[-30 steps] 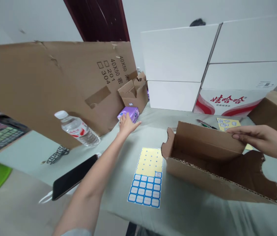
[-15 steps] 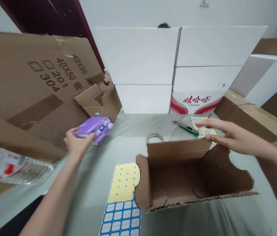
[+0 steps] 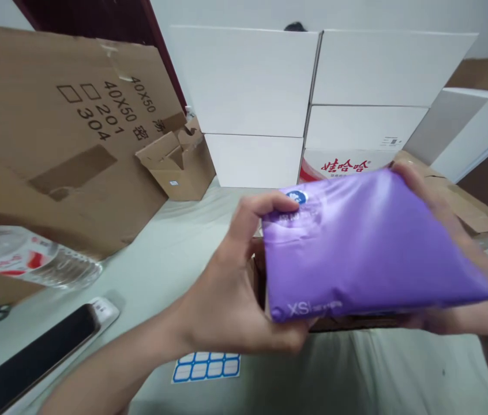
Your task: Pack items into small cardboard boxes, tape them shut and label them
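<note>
Both my hands hold a purple plastic pack (image 3: 365, 248) close to the camera, flat side up, with "XS" printed near its front corner. My left hand (image 3: 231, 294) grips its left end, thumb on top and fingers under it. My right hand (image 3: 438, 230) wraps round its right side, fingers over the far edge. The pack hides most of the open brown cardboard box (image 3: 348, 324) below it; only a strip of the box shows under the pack.
A blue-and-white sticker sheet (image 3: 206, 366) lies on the pale tablecloth (image 3: 170, 253). A black phone (image 3: 32, 363) and a lying water bottle (image 3: 32, 259) are at left. A large flat cardboard sheet (image 3: 53, 144), a small open carton (image 3: 179, 167) and stacked white boxes (image 3: 313, 98) stand behind.
My left hand picked up the purple pack from beside the small carton and brought it over the open box. My right hand left the box flap and took hold of the pack's right side.
</note>
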`<state>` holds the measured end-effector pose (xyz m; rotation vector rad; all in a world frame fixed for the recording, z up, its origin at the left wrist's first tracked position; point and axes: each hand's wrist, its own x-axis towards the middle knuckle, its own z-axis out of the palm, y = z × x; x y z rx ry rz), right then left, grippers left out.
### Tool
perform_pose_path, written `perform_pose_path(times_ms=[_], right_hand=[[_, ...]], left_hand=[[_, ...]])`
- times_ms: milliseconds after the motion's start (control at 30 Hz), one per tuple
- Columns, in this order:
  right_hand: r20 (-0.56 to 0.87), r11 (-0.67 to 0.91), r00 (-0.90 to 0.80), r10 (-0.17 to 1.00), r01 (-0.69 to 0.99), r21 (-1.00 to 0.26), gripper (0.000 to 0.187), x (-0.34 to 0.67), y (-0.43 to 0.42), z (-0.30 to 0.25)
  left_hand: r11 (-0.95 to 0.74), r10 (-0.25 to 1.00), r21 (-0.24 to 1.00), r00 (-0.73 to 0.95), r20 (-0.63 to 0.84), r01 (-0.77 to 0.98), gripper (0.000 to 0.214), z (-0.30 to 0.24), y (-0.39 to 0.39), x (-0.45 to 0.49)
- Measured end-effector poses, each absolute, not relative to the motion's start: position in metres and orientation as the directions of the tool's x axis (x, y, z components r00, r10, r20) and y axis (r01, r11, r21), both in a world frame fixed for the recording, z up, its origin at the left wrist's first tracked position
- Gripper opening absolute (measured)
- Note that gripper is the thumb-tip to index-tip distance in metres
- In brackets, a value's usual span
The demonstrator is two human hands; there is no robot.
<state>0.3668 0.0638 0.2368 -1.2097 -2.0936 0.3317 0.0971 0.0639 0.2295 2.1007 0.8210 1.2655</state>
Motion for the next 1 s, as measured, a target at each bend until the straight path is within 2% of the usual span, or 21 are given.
perform_pose_path(times_ms=[67,200,267,300,367,467,533,633,733,767,867,900,933,1000], right_hand=[[0.397,0.567,-0.408,0.822,0.651,-0.504,0.124,0.371,0.065,0.227],[0.361,0.607,-0.494,0.791,0.708,-0.362,0.113,0.39,0.052,0.199],[0.356,0.596,-0.487,0.797,0.725,-0.344,0.095,0.409,0.041,0.185],[0.358,0.567,-0.45,0.818,0.733,-0.375,0.087,0.419,0.036,0.177],[0.37,0.455,-0.288,0.883,0.723,-0.521,0.071,0.433,0.028,0.162],[0.288,0.26,-0.037,0.957,0.55,-0.794,0.048,0.433,0.023,0.136],[0.229,0.217,-0.014,0.973,0.383,-0.898,0.04,0.421,0.023,0.122],[0.163,0.171,-0.053,0.985,0.236,-0.957,0.045,0.403,0.027,0.109],[0.101,0.106,-0.035,0.994,0.181,-0.978,0.025,0.401,0.039,0.102],[0.091,0.097,-0.047,0.995,0.154,-0.983,0.026,0.403,0.044,0.101],[0.06,0.075,-0.169,0.984,0.084,-0.994,0.08,0.41,0.059,0.097],[0.054,0.07,-0.205,0.977,0.07,-0.995,0.088,0.411,0.063,0.096],[0.051,0.068,-0.239,0.97,0.061,-0.996,0.091,0.411,0.066,0.095],[0.052,0.072,-0.303,0.951,0.057,-0.996,0.081,0.411,0.07,0.095]], left_hand=[[-0.698,0.706,0.648,0.44,0.554,0.304,0.083,0.222,0.067,0.097],[-0.705,0.708,0.44,0.512,0.487,0.556,0.097,0.194,0.056,0.076],[-0.651,0.752,0.461,0.427,0.503,0.603,0.092,0.17,0.039,0.066],[-0.616,0.778,0.518,0.352,0.521,0.594,0.091,0.156,0.03,0.064],[-0.529,0.827,0.644,0.166,0.538,0.552,0.093,0.13,0.013,0.065],[-0.464,0.85,0.788,-0.047,0.525,0.405,0.09,0.102,0.0,0.076],[-0.466,0.855,0.816,-0.063,0.515,0.343,0.083,0.096,0.0,0.084],[-0.515,0.841,0.774,0.044,0.539,0.367,0.072,0.096,0.008,0.092],[-0.481,0.852,0.763,0.025,0.523,0.432,0.057,0.096,0.013,0.093],[-0.454,0.86,0.769,-0.002,0.51,0.45,0.053,0.095,0.014,0.094],[-0.414,0.868,0.779,-0.052,0.493,0.471,0.047,0.094,0.019,0.097],[-0.409,0.863,0.776,-0.073,0.499,0.48,0.048,0.095,0.021,0.098],[-0.406,0.855,0.771,-0.095,0.51,0.49,0.051,0.096,0.024,0.099],[-0.408,0.825,0.755,-0.147,0.546,0.514,0.059,0.1,0.032,0.101]])
